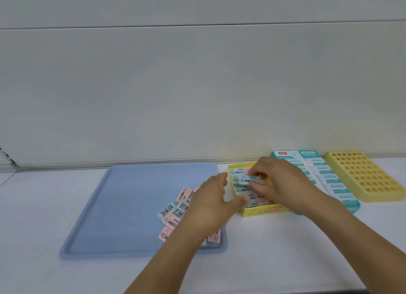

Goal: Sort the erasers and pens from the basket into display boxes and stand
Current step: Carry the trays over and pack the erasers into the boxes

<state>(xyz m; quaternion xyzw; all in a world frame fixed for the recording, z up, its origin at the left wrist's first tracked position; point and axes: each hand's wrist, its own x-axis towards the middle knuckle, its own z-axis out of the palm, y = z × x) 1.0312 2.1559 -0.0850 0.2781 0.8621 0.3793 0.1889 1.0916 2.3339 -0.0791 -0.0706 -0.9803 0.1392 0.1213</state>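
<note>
On the white counter (263, 245), over toward the right, a small yellow display box (261, 211) is being worked on with both hands. A pale blue eraser (242, 180) is pinched in the fingers of the right hand (283, 184) and held just above the box's far-left corner, tilted a bit. More blue and pink erasers are already laid flat in rows inside the box, though part of that is hidden by the hand so a count can't be given. The left hand (213, 203) is kept loose and spread, nothing gripped, with its thumb resting against or just beside the box's near-left edge (contact can't be told for sure).

Left of the box a big blue tray (123, 206) is laid out, and a loose pile of erasers (173, 210) is bunched at its right side, pink and pale blue mixed, some with barcodes facing up. Part of the pile is covered by the left forearm.

Right of the yellow box, a teal and white display box (329, 177) is seen, filled with rows of white and teal packs, partly hidden behind the right wrist. Past that, at the far right, a yellow pen stand (369, 175) full of round holes is laid flat against the wall, with nothing seen in the holes
</note>
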